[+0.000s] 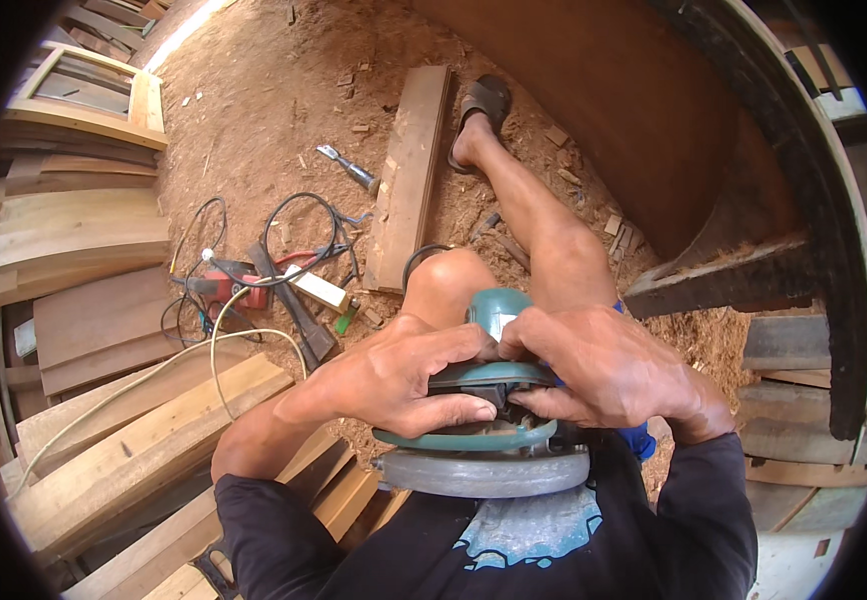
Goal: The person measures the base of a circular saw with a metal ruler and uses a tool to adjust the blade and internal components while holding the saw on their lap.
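A teal circular saw [464, 439] with a rounded grey metal guard [494, 473] rests against my body above my lap. My left hand [399, 372] grips the left side of its handle, its thumb stretched along a small black part [499, 393] at the middle. From the other side my right hand [609, 365] closes on the same handle, thumb and fingertips pinching at that black part. The teal motor housing [500, 308] sticks out beyond my hands. What the fingers do beneath the handle is hidden.
Ahead lies a wooden plank [412, 180] on sawdust, beside a silver-and-dark hand tool [349, 168]. A red power tool [229, 285] sits among tangled cords at left, near stacked boards [144, 450]. A pale cord [144, 385] crosses them. A big curved brown panel [644, 110] stands at right.
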A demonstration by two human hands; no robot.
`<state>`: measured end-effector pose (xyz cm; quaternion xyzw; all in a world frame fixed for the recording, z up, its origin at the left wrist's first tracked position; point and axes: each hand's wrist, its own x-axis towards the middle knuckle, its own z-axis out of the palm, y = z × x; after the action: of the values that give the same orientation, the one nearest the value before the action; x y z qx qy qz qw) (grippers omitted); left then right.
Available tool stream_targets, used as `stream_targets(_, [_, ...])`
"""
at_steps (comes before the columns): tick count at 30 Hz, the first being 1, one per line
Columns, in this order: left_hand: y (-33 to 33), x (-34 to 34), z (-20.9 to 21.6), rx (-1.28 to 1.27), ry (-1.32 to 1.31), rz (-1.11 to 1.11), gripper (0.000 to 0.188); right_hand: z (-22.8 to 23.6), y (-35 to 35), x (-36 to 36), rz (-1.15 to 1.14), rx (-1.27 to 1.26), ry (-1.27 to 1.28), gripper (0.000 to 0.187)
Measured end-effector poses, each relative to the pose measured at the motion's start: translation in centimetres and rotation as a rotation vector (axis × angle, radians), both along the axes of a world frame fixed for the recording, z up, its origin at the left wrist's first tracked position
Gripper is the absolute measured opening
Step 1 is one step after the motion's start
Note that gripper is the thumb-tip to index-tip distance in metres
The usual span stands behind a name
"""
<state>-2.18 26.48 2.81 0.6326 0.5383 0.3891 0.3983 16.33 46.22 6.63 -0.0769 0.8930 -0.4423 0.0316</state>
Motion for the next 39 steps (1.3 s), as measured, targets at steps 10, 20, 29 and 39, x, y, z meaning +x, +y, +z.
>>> stream_targets(10, [-0.4, 0.7, 1.7, -0.039, 0.032, 0.044, 0.039, -0.2, 0.1, 0.9, -0.022, -0.058, 0.061, 0.046])
stream_targets(20, [-1.9, 3.8, -0.8, 0.054, 0.137, 0.308, 0.045, -1.3, 1.3, -0.1, -0.007, 0.024, 0.120, 0.040])
stream_targets(29, [-1.7, 5.8, -2.3, 0.119, 0.052, 0.312, 0.046, 0.5, 1.4, 4.8, -0.260, -0.170, -0.042, 0.044])
stream_targets(39, [3.4, 6.9, -2.9, 0.004, -0.372, 0.331, 0.035, 1.1, 0.4, 7.7, -0.357, 0.198, 0.192, 0.043])
